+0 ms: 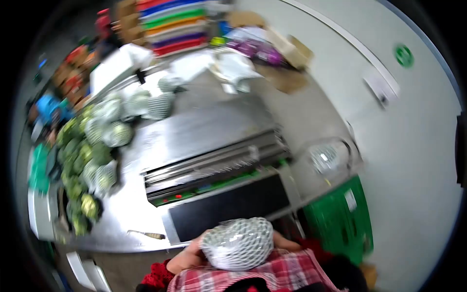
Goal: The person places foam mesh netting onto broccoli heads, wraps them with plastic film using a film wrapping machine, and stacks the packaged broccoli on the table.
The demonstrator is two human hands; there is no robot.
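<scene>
A round bundle in white foam netting and shiny clear film point(238, 244) is held close to my body, in front of a red checked garment. On its left side my left hand point(187, 255) grips it. My right hand point(286, 242) holds the opposite side, its fingers partly hidden behind the bundle. Just beyond lies the black plate point(231, 207) of a metal wrapping machine point(209, 131). A knife point(148, 235) with a pale handle rests on the metal table to the left.
Broccoli heads point(78, 160) and several netted heads point(109, 112) line the table's left side. Another wrapped head point(325, 158) sits at the right. A green crate point(340, 221) stands at lower right. Coloured trays point(175, 29) are stacked at the back.
</scene>
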